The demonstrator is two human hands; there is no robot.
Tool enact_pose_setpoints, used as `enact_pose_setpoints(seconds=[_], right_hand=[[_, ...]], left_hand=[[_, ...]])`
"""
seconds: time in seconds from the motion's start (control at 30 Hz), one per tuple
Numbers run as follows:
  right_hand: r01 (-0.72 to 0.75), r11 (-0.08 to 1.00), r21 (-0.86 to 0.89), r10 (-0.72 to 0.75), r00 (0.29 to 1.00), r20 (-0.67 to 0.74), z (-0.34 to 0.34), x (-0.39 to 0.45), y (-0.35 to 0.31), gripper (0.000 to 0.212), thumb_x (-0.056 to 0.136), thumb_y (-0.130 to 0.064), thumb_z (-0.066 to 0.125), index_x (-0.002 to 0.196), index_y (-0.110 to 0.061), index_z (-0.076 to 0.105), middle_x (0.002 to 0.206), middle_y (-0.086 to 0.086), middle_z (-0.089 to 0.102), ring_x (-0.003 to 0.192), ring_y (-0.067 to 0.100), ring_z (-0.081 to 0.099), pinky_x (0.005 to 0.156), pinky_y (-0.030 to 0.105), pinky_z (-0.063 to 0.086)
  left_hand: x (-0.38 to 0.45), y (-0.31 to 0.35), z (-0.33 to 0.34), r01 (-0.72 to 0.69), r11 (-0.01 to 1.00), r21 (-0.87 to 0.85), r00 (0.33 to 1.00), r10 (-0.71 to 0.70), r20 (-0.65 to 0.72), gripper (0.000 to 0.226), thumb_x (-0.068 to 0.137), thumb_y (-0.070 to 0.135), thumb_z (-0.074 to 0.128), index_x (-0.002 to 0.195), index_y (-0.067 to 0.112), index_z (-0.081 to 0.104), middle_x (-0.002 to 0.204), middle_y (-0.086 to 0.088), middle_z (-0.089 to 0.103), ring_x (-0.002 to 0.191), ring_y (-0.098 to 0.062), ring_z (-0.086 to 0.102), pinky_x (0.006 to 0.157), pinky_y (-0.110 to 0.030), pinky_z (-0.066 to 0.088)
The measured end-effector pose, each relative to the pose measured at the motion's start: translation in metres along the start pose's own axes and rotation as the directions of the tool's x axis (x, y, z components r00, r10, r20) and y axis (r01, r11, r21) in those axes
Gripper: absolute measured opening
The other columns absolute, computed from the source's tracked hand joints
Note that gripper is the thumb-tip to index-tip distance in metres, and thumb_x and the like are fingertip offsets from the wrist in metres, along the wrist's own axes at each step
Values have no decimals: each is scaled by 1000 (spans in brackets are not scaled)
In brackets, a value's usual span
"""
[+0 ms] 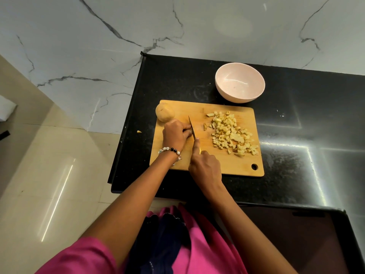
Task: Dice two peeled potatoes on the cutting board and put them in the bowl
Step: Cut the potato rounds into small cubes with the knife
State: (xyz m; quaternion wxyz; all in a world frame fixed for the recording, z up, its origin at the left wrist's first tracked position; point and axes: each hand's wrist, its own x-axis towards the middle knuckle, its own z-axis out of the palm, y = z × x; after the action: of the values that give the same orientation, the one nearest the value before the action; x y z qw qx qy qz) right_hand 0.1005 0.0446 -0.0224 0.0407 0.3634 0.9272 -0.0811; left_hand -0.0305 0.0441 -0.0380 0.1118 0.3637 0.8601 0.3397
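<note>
Wooden rectangular cutting board [233, 165] on black counter [296, 175]: heap of pale potato dice [231, 133] right, whole peeled potato [165, 114] top-left. Left hand [175, 133] curled over a hidden piece, right hand [205, 167] gripping steel knife [192, 128]. Round pink bowl [240, 82] unfilled; roughly half done.

A beaded bracelet [170, 150] of white and dark beads circles the left wrist; pink sleeves [83, 258], pink-and-navy clothing.

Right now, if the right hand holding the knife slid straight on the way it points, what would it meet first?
Probably the left hand, whose curled fingers lie against the knife blade just ahead of the right hand; depth is unclear.
</note>
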Motion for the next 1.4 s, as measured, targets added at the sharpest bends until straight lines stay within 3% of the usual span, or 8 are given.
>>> enact_pose_setpoints(seconds=[0.27,0.4,0.53,0.77,1.0,1.4], right_hand=[[-13,1000,-16,14,999,49,0,-22,5,63,96,-10,30,150,-6,-2,106,17,58,83,32,61,59,33,34],[-59,998,11,58,998,38,0,-14,11,61,98,-14,30,151,-10,0,108,16,58,85,34,60,59,34,34],[-137,989,57,137,991,4,-3,-14,26,61,97,-15,31,152,-12,3,106,15,59,85,34,59,60,34,35],[-55,987,150,60,998,-31,-8,-11,13,57,99,-20,33,152,-14,12,100,15,62,84,35,59,59,34,32],[-16,990,141,19,1000,-22,-3,-10,8,58,99,-19,32,152,-13,9,100,16,62,83,35,59,59,34,33],[51,997,59,-50,998,-30,3,3,1,63,94,-10,33,151,-6,8,96,19,61,78,36,60,56,34,33]], left_hand=[[-2,-1,-4,3,998,-57,1000,-3,-5,25,79,20,75,102,10,73,98,-7,70,88,-16,63,80,-30,52],[-1,-3,-6,39,994,-103,999,-37,21,28,77,20,77,103,12,73,98,-3,71,74,-4,55,72,-15,47],[-1,-10,-6,31,993,-115,999,-27,41,31,74,23,79,104,15,73,94,-1,67,73,-4,53,62,-5,38],[-5,-18,-2,-30,990,-139,999,24,-43,30,75,20,78,103,10,72,96,3,55,81,-6,50,65,-5,39],[-4,-20,2,-25,988,-150,995,11,-98,24,77,17,77,99,7,74,96,-4,62,85,-6,52,66,-3,38],[-2,-18,9,-22,986,-168,987,-5,-159,18,73,16,79,88,7,76,87,-4,66,79,-11,57,69,-21,49]])
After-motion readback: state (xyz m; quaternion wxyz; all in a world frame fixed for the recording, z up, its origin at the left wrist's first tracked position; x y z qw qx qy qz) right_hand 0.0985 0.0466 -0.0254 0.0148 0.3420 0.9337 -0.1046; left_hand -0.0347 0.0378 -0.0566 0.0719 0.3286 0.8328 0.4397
